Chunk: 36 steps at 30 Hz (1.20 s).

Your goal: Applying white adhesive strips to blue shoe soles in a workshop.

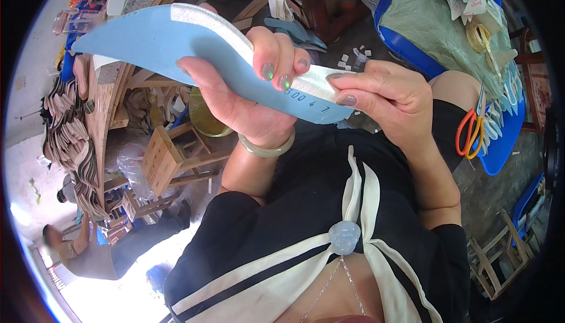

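Item examined: a blue, insole-shaped sheet (141, 40), held in mid-air in front of the black garment (306, 176); thin, smooth, curved in outline, tapering leftward, dark marks printed near its right end; a white textured strip (215, 22) follows the edge farther from the garment, partly hidden by fingers; left hand (250, 108) grips the sheet's middle, thumb on the blue face; right hand (395, 96) pinches the strip's right end
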Available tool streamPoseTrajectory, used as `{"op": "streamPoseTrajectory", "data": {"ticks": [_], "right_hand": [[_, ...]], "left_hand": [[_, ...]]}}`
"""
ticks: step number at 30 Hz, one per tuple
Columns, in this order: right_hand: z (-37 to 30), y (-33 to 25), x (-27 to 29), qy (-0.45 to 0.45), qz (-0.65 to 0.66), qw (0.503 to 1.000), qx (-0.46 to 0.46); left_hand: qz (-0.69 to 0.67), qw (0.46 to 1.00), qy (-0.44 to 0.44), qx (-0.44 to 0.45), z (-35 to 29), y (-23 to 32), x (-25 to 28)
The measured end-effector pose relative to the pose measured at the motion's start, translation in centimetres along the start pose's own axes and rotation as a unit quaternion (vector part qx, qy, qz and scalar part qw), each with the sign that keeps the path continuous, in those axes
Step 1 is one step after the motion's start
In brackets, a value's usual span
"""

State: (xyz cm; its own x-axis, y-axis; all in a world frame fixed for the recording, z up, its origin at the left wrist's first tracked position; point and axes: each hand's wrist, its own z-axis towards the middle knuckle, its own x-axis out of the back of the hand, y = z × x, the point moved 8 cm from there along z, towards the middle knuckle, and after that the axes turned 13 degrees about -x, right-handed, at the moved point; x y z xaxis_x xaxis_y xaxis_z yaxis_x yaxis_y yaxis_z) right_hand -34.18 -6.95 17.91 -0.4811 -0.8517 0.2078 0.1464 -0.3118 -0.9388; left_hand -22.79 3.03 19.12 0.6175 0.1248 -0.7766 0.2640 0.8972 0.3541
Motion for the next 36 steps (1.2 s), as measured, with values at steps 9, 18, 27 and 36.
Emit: {"op": "streamPoseTrajectory", "data": {"ticks": [9,18,27,36], "right_hand": [[1.3,1.9,-2.8,-0.042,0.031,0.993,-0.107],[2.7,3.6,-1.4,-0.118,0.012,0.983,-0.137],[3.1,3.0,-1.8,-0.082,-0.035,0.994,-0.069],[0.2,6.9,-1.0,-0.032,0.043,0.991,-0.122]], "left_hand": [[0.23,0.966,-0.071,-0.096,0.7,3.0,0.3],[0.159,0.987,0.014,0.006,-0.9,1.2,2.4],[0.14,0.989,0.02,-0.037,-0.2,2.5,1.8],[0.138,0.99,0.028,-0.011,-0.9,2.7,0.7]]}}
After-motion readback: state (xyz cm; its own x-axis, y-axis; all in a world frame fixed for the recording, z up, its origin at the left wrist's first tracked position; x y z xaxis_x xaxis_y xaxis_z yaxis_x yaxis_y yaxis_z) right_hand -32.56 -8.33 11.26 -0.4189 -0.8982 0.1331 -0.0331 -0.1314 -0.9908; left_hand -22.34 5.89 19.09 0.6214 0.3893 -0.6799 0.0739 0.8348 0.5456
